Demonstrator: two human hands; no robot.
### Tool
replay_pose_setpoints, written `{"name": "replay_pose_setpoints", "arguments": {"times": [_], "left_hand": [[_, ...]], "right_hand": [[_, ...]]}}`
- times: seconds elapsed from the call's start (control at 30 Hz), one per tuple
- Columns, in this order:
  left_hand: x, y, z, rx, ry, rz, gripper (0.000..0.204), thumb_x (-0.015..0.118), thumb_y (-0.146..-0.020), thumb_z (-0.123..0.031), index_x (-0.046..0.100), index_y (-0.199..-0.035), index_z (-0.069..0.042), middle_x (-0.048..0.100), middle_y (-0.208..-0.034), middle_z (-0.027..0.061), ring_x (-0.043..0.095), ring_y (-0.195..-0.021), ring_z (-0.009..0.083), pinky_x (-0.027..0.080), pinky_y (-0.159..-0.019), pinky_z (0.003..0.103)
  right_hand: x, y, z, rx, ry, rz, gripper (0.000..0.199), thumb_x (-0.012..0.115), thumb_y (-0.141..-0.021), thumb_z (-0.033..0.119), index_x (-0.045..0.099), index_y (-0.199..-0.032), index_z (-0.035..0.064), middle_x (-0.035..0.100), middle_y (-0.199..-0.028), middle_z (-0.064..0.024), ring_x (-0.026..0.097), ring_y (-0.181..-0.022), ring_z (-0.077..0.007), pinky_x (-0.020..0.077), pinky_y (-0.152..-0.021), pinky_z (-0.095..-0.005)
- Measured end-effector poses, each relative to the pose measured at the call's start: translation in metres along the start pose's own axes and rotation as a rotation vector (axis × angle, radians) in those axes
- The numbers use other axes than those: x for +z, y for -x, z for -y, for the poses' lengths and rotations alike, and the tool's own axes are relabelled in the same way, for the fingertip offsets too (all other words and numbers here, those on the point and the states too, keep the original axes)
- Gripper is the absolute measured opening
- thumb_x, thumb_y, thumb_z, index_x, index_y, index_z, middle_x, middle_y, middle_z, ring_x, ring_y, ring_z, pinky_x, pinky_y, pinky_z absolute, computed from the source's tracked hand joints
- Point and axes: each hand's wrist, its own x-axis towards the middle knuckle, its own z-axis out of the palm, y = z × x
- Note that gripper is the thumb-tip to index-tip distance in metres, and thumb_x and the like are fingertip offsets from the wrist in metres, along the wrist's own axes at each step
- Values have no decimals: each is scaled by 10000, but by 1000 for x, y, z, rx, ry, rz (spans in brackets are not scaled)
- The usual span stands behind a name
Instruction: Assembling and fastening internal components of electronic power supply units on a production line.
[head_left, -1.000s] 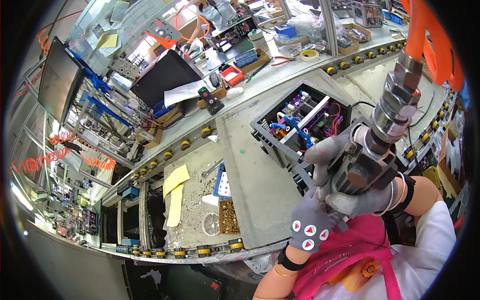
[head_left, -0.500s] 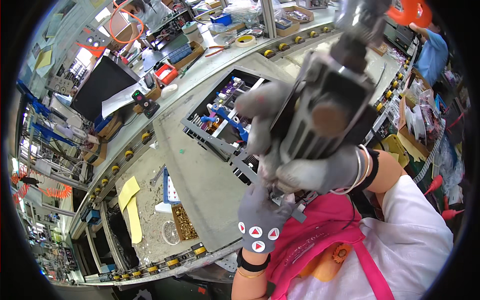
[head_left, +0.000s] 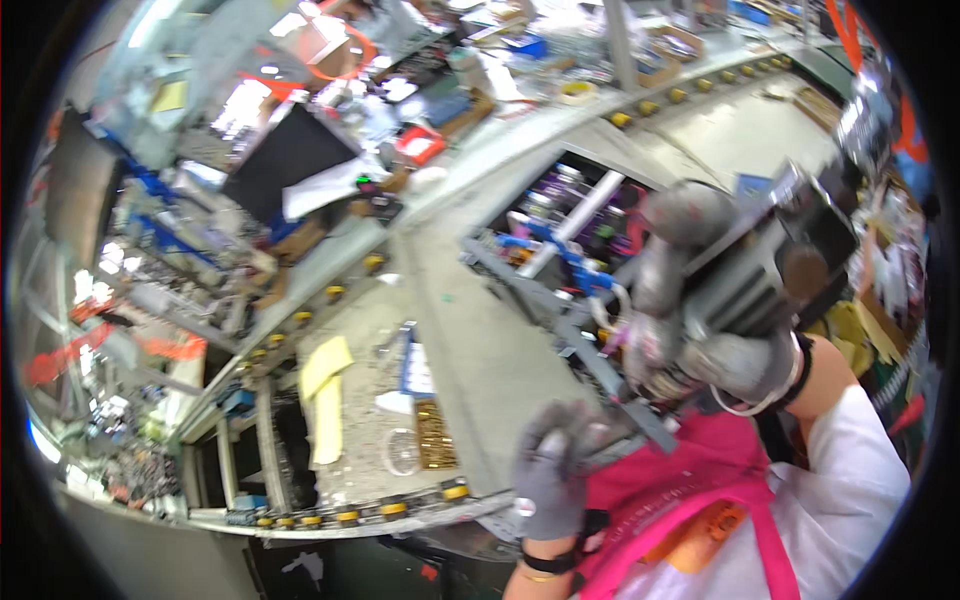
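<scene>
My right hand (head_left: 690, 300), in a grey glove, is wrapped around a grey powered driver tool (head_left: 770, 270) held over the open metal chassis (head_left: 570, 250) with blue and purple wiring inside. My left hand (head_left: 555, 470), also grey-gloved, rests with curled fingers on the near corner of the chassis frame (head_left: 610, 375) by the bench's front edge. The picture is blurred by motion. A pink apron (head_left: 690, 500) covers my front.
A tray of small brass screws (head_left: 432, 435), a blue-edged card (head_left: 412, 350) and yellow notes (head_left: 325, 395) lie on the bench at left. A black monitor (head_left: 285, 155), a red box (head_left: 420, 145) and cluttered shelves stand behind the roller rail.
The driver tool has tipped down and come closer to the chassis, my right hand still on it. My left hand dropped from the tool to the chassis corner. The view swung right.
</scene>
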Motion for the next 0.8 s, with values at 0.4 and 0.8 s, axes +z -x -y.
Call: {"name": "replay_pose_setpoints", "arguments": {"times": [0.4,0.8], "left_hand": [[8,0,4,-1,-54,-75,219,604,-913,-220,557,-989,-20,592,-664,80,549,-513,142,450,-425,252],[12,3,7,-57,91,119,242,517,-957,-310,547,-994,-73,487,-602,25,405,-445,78,319,-363,201]], "right_hand": [[2,14,-7,31,-112,15,707,649,-715,-68,367,-1357,20,587,-1078,-79,646,-884,-156,548,-776,-293],[16,21,-15,-38,-164,-27,692,724,-738,0,347,-1317,47,564,-1019,-90,647,-758,-178,596,-641,-410]]}}
